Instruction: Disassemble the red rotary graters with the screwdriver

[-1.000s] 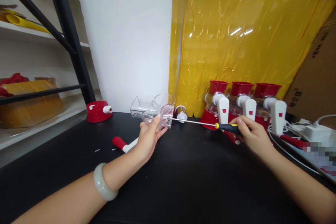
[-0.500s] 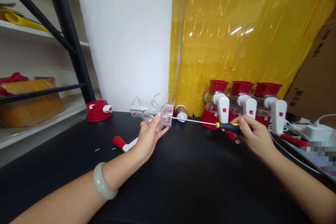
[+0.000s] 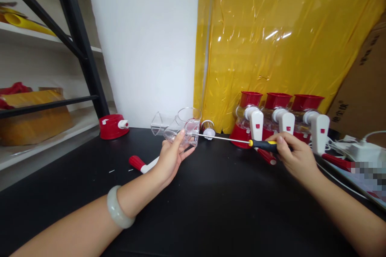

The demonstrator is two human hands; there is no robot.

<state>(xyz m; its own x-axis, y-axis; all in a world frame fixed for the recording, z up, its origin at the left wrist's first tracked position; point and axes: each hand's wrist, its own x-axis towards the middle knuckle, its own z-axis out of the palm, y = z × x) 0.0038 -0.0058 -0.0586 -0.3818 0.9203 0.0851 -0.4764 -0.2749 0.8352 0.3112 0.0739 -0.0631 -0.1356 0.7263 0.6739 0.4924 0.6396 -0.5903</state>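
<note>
Clear housing [image 3: 173,127], screwdriver [image 3: 251,143] — shaft [image 3: 223,138] (seemingly) past edge [image 3: 198,127]

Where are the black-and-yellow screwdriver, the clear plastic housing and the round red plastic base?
Black-and-yellow screwdriver [image 3: 262,145]: head view, on its handle.
Clear plastic housing [image 3: 177,125]: head view, on its middle wall.
Round red plastic base [image 3: 110,129]: head view, on its side wall.

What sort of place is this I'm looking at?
Likely a workshop or stockroom bench, though little of the room shows: the right hand holds a screwdriver, three similar crank-handled devices stand in a row on the black tabletop, and shelves with a box are at the left.
</note>
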